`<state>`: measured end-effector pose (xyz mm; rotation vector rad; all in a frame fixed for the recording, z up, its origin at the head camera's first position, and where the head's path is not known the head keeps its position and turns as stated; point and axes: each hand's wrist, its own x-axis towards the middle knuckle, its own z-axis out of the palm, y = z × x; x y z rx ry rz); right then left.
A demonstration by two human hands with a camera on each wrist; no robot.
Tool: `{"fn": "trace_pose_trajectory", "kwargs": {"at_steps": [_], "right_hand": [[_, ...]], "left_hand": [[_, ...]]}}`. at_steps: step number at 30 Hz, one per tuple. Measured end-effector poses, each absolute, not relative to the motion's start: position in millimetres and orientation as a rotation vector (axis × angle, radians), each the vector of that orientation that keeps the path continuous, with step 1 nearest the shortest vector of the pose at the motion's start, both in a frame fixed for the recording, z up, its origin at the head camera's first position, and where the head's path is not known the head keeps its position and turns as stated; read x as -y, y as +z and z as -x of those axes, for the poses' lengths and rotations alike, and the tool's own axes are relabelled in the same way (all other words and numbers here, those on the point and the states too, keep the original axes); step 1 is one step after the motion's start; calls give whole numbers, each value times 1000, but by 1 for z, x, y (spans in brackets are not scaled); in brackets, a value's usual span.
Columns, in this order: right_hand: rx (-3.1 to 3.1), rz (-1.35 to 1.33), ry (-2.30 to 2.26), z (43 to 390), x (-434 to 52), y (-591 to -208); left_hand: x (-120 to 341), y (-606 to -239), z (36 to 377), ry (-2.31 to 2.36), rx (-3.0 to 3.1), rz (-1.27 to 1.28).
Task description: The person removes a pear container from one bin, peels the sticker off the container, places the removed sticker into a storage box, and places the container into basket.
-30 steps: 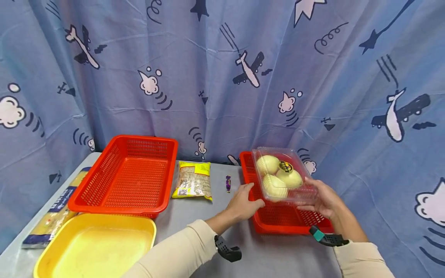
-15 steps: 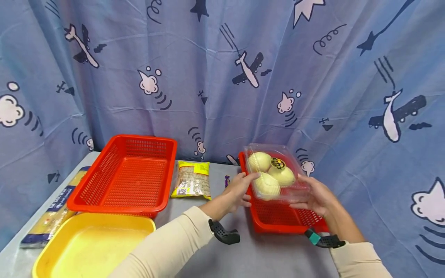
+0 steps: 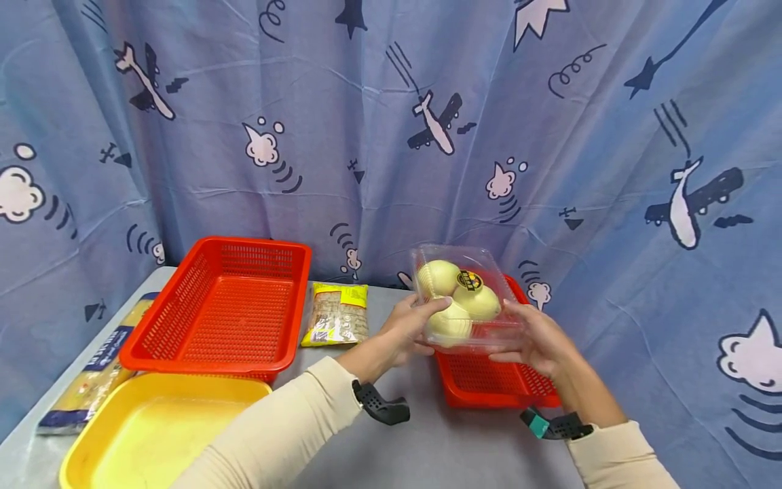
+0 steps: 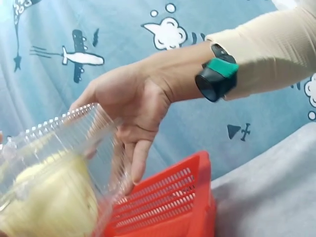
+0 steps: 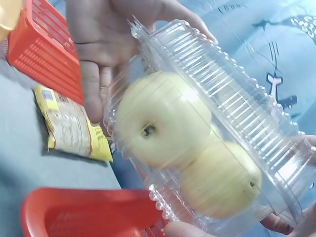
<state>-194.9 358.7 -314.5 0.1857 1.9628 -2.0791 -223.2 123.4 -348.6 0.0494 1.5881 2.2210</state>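
Note:
A clear plastic clamshell box [image 3: 467,302] holds pale yellow pears [image 3: 451,319] and bears a round dark label [image 3: 470,280]. It is tilted above the right red basket [image 3: 489,399]. My left hand [image 3: 403,329] grips the box's left side, thumb over the top and fingers lower down. On the opposite side, my right hand [image 3: 539,341] grips it with fingers partly underneath. The left wrist view shows the right hand [image 4: 131,106] at the box's ridged edge. Pears [image 5: 160,121] show through the plastic in the right wrist view.
At left stands another red basket [image 3: 238,319], behind a yellow tub [image 3: 165,428]. A long blue-and-yellow packet [image 3: 98,373] lies beside them. Between the baskets rests a yellow-edged bag [image 3: 337,316] on the grey table [image 3: 421,448]. A patterned curtain [image 3: 366,136] hangs behind.
The box has moved left and slightly up, away from the basket's middle. My left hand has come from the basket's rim to grip the box. It now hides the small purple-wrapped sweet.

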Motion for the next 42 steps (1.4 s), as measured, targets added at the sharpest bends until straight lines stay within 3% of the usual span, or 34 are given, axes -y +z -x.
{"fn": "trace_pose_trajectory", "kwargs": {"at_steps": [27, 42], "right_hand": [[-1949, -108, -2121, 180, -297, -312], [-2064, -110, -2066, 162, -264, -334]], "left_hand": [[-57, -325, 208, 2156, -1696, -9], [-23, -343, 189, 2157, -1746, 32]]}}
